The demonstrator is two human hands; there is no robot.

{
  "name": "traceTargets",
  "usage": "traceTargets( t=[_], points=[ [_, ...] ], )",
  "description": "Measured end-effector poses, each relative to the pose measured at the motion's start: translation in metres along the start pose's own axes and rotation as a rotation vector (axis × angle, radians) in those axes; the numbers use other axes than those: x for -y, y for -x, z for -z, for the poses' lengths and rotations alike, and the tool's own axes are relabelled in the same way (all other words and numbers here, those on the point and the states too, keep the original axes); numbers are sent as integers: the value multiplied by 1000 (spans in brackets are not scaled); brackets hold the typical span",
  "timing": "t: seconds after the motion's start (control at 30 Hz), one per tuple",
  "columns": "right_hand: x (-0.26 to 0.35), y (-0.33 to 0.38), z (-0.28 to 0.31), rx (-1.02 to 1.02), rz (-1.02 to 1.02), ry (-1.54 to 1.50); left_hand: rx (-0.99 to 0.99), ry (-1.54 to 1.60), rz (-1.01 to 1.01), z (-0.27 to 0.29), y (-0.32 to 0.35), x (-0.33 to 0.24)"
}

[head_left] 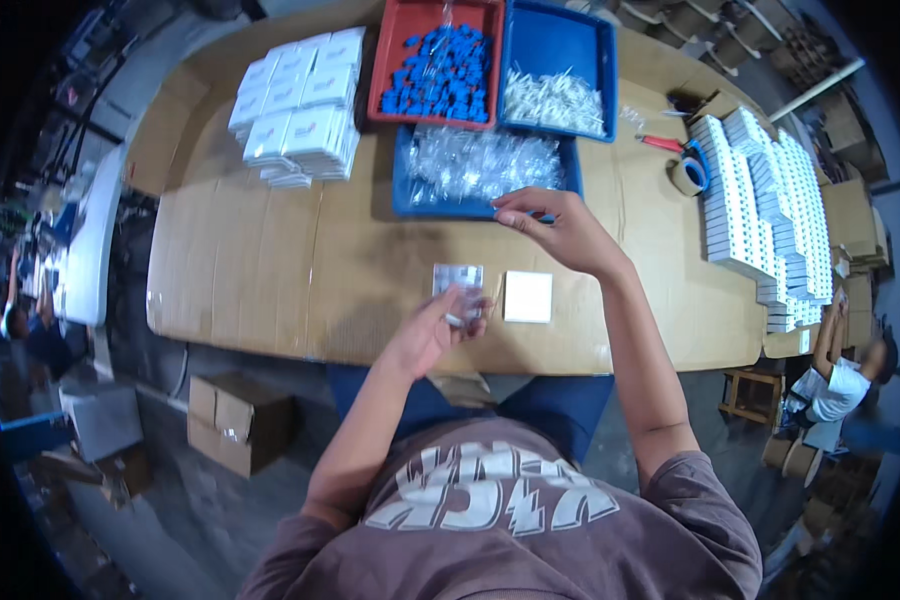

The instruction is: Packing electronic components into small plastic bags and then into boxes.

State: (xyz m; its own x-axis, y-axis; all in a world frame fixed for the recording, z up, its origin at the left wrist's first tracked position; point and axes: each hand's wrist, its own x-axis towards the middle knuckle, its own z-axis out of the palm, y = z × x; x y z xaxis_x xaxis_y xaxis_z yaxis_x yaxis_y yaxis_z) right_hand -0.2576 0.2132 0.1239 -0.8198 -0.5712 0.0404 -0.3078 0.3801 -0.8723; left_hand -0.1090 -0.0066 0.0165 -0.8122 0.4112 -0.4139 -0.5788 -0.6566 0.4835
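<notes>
Clear bag (pixel 458 285) is gripped in left hand (pixel 432 328) above surface (pixel 270 270), w/ white box (pixel 528 297) just beside. Right hand (pixel 555 228), fingers curled, touches blue tray (pixel 440 208) edge; holds nothing I can see.

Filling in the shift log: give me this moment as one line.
left hand: holds small clear bag | right hand: reaching at blue tray of clear bags | white box: on cardboard-covered table
</notes>
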Motion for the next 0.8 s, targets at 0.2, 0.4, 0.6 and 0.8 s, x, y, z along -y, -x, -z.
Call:
traceTargets(
  t=[0.2, 0.4, 0.6, 0.8],
  points=[
    [-142, -86, 109, -632, -38, 220, -16, -7, 66, 15, -9, 10],
    [-175, -164, 164, -740, -254, 624, -31, -111, 40, 17, -8, 4],
    [-221, -189, 180, -516, -191, 1041, -88, -216, 74, 15, -19, 1],
    [-222, -195, 176, -580, -146, 933, -88, -234, 78, 17, -26, -8]
  ],
)
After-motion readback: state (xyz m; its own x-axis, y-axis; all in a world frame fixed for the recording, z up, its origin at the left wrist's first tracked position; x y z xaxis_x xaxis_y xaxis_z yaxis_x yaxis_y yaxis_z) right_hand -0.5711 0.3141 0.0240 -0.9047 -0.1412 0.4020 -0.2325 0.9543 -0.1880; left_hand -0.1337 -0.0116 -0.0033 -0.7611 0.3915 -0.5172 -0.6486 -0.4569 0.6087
